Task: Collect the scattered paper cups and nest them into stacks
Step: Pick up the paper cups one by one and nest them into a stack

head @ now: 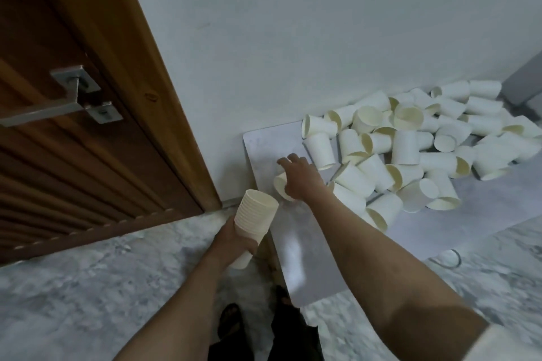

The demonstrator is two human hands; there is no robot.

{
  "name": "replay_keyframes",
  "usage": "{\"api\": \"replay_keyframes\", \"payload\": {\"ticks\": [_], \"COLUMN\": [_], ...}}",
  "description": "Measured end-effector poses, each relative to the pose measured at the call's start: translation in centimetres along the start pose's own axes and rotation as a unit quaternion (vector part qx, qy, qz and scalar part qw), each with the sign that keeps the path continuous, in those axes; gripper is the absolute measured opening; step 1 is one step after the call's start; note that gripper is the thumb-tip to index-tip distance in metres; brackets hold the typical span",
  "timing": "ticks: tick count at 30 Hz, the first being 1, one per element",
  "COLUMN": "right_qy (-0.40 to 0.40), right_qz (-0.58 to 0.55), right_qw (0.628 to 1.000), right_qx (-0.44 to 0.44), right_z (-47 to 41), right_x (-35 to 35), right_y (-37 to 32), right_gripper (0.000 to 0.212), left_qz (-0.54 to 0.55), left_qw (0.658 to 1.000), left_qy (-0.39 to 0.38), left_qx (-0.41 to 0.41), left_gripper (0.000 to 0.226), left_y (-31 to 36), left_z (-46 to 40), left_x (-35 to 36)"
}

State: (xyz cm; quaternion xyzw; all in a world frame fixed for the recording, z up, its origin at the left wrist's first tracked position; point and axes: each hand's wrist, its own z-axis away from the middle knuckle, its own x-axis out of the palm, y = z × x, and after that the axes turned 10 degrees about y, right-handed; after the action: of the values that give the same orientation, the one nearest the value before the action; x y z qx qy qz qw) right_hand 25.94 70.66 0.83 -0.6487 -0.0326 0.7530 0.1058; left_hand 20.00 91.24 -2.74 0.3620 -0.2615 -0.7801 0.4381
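A big pile of white paper cups (410, 143) lies scattered on a white table top (296, 246), reaching back to the wall on the right. My left hand (234, 240) grips a nested stack of cups (254, 221), tilted with its open end up and to the right, just off the table's left edge. My right hand (299, 176) reaches over the table and closes on a single cup (281, 186) lying on its side, apart from the pile's left edge. Its fingers cover most of that cup.
A brown wooden door (73, 126) with a metal handle (58, 99) stands at the left. A pale wall (293, 38) rises behind the table. Grey marbled floor (117, 287) lies below, with my feet (228, 322) in dark sandals. A clear ring-shaped thing (445, 258) lies on the floor at right.
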Motion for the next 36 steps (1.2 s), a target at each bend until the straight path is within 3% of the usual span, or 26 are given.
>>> {"api": "replay_keyframes", "payload": {"ticks": [3,9,12,15,17,20,22,23,26,27,29,31,33,36], "right_qy": [-0.024,0.025,0.041,0.072,0.118,0.095,0.077,0.065,0.008,-0.028,-0.114,-0.157,-0.126,0.059], "right_qz": [0.139,0.197,0.174,0.061,-0.123,-0.420,-0.516,-0.535,-0.531,-0.504,-0.455,-0.479,-0.481,-0.316], "right_qw": [0.988,0.973,0.976,0.994,0.982,0.871,0.813,0.803,0.805,0.821,0.846,0.829,0.829,0.912], "right_qx": [-0.063,-0.121,-0.128,-0.047,0.084,0.235,0.258,0.255,0.266,0.268,0.254,0.243,0.257,0.253], "right_z": [-0.8,-0.3,-0.9,-1.6,-1.9,-1.6,-0.7,-0.3,1.4,2.0,3.4,4.6,5.2,5.0], "right_x": [1.8,6.5,5.9,3.7,1.3,-1.8,-3.4,-3.6,-3.6,-3.6,-3.5,-3.9,-4.0,-2.6], "right_y": [1.1,1.4,1.9,1.8,1.6,1.4,1.6,1.8,2.1,2.0,1.8,1.9,2.8,4.8], "right_gripper": [0.065,0.057,0.065,0.075,0.079,0.078,0.079,0.075,0.050,0.046,0.055,0.059,0.060,0.030], "left_qz": [0.002,0.032,0.036,0.017,0.004,-0.006,-0.005,-0.005,-0.011,-0.009,-0.008,-0.021,-0.031,-0.037], "left_qw": [1.000,0.999,0.999,0.999,1.000,0.999,0.999,0.998,0.997,0.997,0.996,0.995,0.994,0.995], "left_qy": [-0.001,-0.009,-0.015,-0.027,-0.029,-0.036,-0.049,-0.059,-0.071,-0.069,-0.068,-0.074,-0.079,-0.079], "left_qx": [0.005,-0.022,-0.019,-0.015,-0.006,-0.005,0.002,0.012,0.035,0.039,0.052,0.063,0.068,0.053], "left_gripper": [0.082,0.082,0.085,0.085,0.083,0.079,0.070,0.065,0.063,0.066,0.065,0.069,0.074,0.071], "left_y": [0.5,0.9,0.9,1.1,0.9,1.1,2.1,2.8,4.7,5.0,5.6,5.6,5.1,4.3], "left_z": [-0.7,-1.9,-2.0,-1.8,-1.6,-1.3,-1.3,-1.3,-1.7,-1.9,-2.2,-2.3,-2.1,-2.0], "left_x": [-0.4,-0.8,-0.8,-0.9,-1.1,-1.0,-0.2,0.3,1.6,1.9,2.4,2.5,2.4,2.4]}}
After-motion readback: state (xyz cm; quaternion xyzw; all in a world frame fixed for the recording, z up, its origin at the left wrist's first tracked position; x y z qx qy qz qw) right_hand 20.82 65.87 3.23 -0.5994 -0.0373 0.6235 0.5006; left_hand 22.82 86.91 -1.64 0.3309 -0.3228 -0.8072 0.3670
